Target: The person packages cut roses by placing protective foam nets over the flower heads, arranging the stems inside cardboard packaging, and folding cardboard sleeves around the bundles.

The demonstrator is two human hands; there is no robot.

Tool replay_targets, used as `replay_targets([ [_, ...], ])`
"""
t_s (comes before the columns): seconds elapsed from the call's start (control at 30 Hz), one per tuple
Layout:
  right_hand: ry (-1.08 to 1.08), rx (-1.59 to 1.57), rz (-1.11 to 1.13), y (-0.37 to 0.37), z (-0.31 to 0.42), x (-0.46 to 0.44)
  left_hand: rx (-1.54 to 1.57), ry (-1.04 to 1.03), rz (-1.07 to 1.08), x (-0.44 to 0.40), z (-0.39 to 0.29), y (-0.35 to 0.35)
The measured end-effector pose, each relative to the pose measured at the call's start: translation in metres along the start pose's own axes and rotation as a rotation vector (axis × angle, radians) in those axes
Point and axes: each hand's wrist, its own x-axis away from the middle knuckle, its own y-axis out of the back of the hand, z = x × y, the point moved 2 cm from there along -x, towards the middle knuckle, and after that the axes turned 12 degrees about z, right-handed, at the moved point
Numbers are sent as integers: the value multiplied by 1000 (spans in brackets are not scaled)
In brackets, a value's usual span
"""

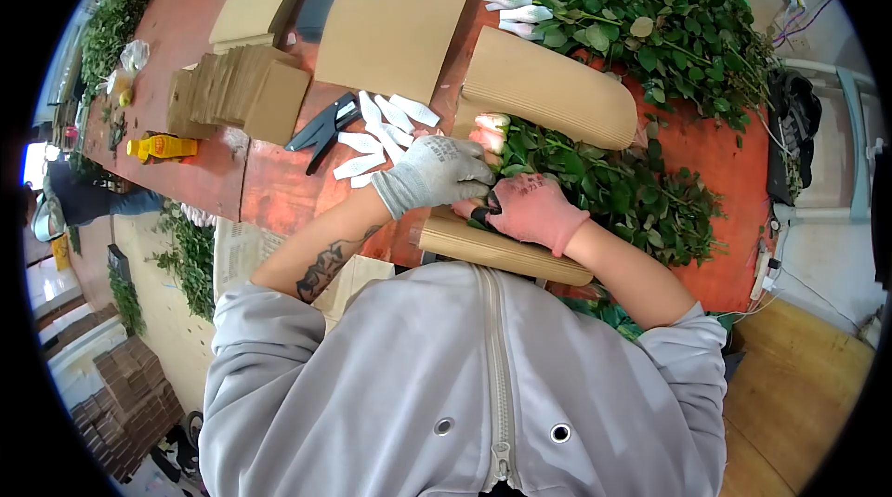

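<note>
As roses (490, 133) lie on the counter (283, 186), cardboard (548, 93) curves on 2 sides

Their pale pink heads point left, their leaves (595, 172) right. The left hand (437, 174), in a grey glove, bends its fingers beside the heads; the right hand (537, 211), in a pink glove, curls just beside it. I cannot tell whether they pinch anything. Left of them lie white sleeves (415, 110) and a black stapler (322, 125).
</note>
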Motion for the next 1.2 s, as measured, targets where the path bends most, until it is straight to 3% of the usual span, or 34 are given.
replay_targets([
  [0.07,71,10,-154,-5,-4,8,129,89,-22,4,-8,22],
  [0.13,131,-68,-126,16,-3,31,256,190,-51,12,-5,36],
  [0.17,188,-152,-95,29,-1,47,347,269,-167,24,2,42],
  [0.23,240,-248,-433,50,-10,83,589,455,-277,44,10,55],
  [0.3,3,-405,-845,63,-48,93,764,455,-343,62,18,57],
  [0.33,12,-299,-1032,72,-87,90,776,430,-325,70,27,45],
  [0.37,-69,-154,-1172,88,-108,82,739,425,-339,76,38,44],
  [0.4,-12,-199,-1173,88,-141,72,798,413,-382,70,31,49],
  [0.43,110,-489,-1033,81,-174,53,857,398,-425,63,25,53],
  [0.47,316,-955,-736,75,-188,35,914,381,-469,55,19,56],
  [0.5,458,-1243,-481,72,-193,21,819,429,-409,45,11,67],
  [0.53,556,-1369,-265,70,-200,12,624,309,-485,34,10,65],
  [0.57,572,-1548,-365,67,-201,5,555,317,-515,29,0,73],
  [0.6,449,-1498,-643,70,-217,-3,668,332,-449,26,-8,81],
  [0.7,580,-1488,-562,100,-162,28,656,416,-654,11,-10,70],
  [0.73,597,-1483,-557,103,-149,40,589,419,-616,11,-6,70],
  [0.77,638,-1440,-627,106,-137,57,575,425,-627,11,-7,70],
  [0.83,706,-1354,-768,109,-119,80,253,602,-778,15,-16,75],
  [0.93,734,-1274,-776,89,-111,105,264,586,-795,18,-31,92],
  [0.97,687,-1244,-816,70,-120,132,638,534,-625,33,-56,110],
  [1.0,539,-1265,-893,57,-122,168,427,336,-623,29,-46,105],
  [1.03,297,-920,-575,61,-106,186,214,141,-637,24,-35,100],
  [1.07,357,-840,-263,60,-113,183,-10,110,-426,24,-41,92],
  [1.1,420,-726,40,58,-122,182,-58,-71,-301,30,-43,72],
  [1.17,717,-865,74,70,-90,155,151,-31,119,39,-55,52],
  [1.2,867,-935,114,75,-75,143,320,-16,80,44,-55,43],
])
